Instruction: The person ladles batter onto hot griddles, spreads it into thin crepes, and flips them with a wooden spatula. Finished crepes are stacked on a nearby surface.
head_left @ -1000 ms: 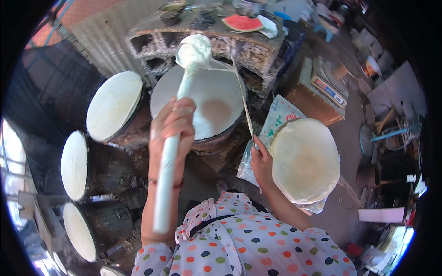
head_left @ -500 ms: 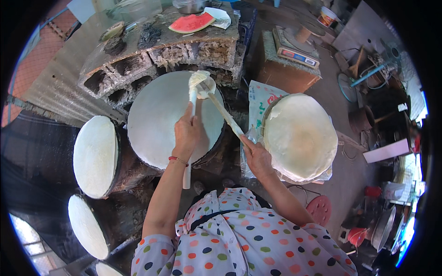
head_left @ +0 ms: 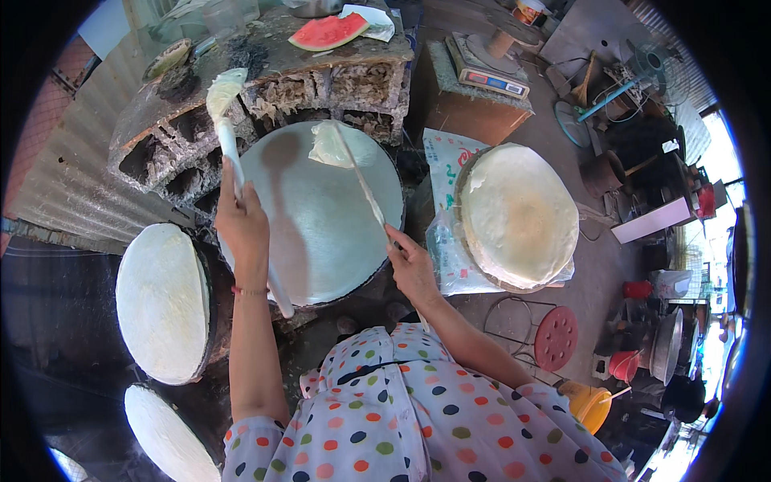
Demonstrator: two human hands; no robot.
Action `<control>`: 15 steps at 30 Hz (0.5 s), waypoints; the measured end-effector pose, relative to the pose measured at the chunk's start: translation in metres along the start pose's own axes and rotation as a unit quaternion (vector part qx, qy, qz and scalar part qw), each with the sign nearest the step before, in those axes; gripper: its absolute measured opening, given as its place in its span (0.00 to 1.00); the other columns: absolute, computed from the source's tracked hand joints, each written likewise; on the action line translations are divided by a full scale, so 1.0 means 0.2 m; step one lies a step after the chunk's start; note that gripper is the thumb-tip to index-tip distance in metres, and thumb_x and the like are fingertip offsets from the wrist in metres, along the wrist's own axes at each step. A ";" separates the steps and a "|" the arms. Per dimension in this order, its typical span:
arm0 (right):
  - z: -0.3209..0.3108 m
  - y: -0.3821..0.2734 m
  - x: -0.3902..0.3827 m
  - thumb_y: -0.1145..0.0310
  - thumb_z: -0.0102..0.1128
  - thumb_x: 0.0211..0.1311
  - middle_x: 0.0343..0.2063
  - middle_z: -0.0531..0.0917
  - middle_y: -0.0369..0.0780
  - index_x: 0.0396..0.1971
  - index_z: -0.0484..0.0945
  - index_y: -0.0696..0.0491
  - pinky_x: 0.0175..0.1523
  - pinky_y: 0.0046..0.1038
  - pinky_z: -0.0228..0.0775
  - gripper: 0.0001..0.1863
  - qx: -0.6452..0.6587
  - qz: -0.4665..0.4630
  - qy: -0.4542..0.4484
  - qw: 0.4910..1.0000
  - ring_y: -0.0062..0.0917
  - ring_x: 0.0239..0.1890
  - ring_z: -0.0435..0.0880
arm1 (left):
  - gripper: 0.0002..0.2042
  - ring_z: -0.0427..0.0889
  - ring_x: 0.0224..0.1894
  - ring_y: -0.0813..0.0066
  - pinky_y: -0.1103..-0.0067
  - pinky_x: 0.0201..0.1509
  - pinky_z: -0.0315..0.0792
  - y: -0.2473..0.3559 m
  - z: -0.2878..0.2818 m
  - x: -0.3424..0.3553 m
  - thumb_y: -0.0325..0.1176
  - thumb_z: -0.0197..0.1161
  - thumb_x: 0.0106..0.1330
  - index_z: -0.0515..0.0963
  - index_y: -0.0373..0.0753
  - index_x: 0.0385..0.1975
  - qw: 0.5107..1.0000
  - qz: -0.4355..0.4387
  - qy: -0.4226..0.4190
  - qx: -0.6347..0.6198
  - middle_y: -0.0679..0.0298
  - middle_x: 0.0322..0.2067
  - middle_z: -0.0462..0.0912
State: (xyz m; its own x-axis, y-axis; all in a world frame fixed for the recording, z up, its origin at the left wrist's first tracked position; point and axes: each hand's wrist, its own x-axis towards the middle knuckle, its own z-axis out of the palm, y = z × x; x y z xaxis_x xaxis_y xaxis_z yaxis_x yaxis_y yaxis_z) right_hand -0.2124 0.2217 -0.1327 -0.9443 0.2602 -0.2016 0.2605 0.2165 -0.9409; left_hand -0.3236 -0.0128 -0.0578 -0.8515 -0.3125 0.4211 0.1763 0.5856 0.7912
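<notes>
A large round griddle [head_left: 329,241] lies in front of me. My left hand [head_left: 243,221] is closed round a long white-handled spatula [head_left: 230,149], raised over the griddle's left edge, with a thick lump of pale dough [head_left: 224,92] on its head. In my right hand [head_left: 414,269] is a slim, pale-smeared stick-handled scraper [head_left: 363,183]. Its far end meets a whitish wet dough mass [head_left: 331,146] at the griddle's far side; its tip is hidden there. Right of the griddle sits a pile of round pale flatbread sheets [head_left: 520,217].
Two more griddles covered with pale sheets [head_left: 163,305] stand at the left. Behind the griddle is a rough block stove ledge [head_left: 353,60] bearing a watermelon slice [head_left: 328,34]. A scale [head_left: 491,76] rests on a box at back right. A red stool [head_left: 556,337] is near my right arm.
My left hand has swung left with its spatula, away from the scraper, lifting the dough lump off. My right hand has drawn slightly left and nearer, still gripping the scraper.
</notes>
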 end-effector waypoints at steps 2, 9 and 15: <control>0.02 -0.02 -0.02 0.68 0.52 0.66 0.29 0.80 0.37 0.57 0.72 0.49 0.30 0.21 0.68 0.19 0.057 0.059 0.000 0.997 0.17 0.23 0.75 | 0.23 0.66 0.20 0.86 0.85 0.23 0.64 -0.03 -0.08 -0.07 0.22 0.55 0.64 0.67 0.36 0.62 0.998 0.017 0.013 -0.050 0.63 0.31 0.80; 0.24 -0.21 -0.01 0.68 0.52 0.66 0.11 0.68 0.32 0.58 0.72 0.49 0.16 0.23 0.61 0.20 0.084 0.120 -0.045 0.988 0.14 0.11 0.64 | 0.25 0.65 0.18 0.89 0.88 0.19 0.62 0.07 -0.14 -0.36 0.22 0.53 0.67 0.63 0.39 0.65 0.955 -0.179 -0.081 -0.221 0.69 0.26 0.75; 0.38 -0.25 0.11 0.67 0.52 0.65 0.32 0.79 0.46 0.58 0.72 0.47 0.35 0.38 0.73 0.20 -0.294 -0.175 -0.072 0.937 0.36 0.30 0.80 | 0.25 0.65 0.16 0.88 0.88 0.15 0.60 0.07 -0.18 -0.37 0.25 0.53 0.69 0.61 0.43 0.66 0.933 -0.201 -0.080 -0.287 0.71 0.22 0.69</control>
State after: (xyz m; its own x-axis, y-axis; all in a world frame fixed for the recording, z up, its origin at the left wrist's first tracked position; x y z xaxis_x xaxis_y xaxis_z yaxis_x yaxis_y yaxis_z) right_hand -0.2611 0.1453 -0.1102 -0.9989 -0.0429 0.0167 -0.0434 0.7565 -0.6526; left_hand -0.2409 -0.0087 -0.0612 -0.9603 -0.2790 0.0036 0.0231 -0.0667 0.9975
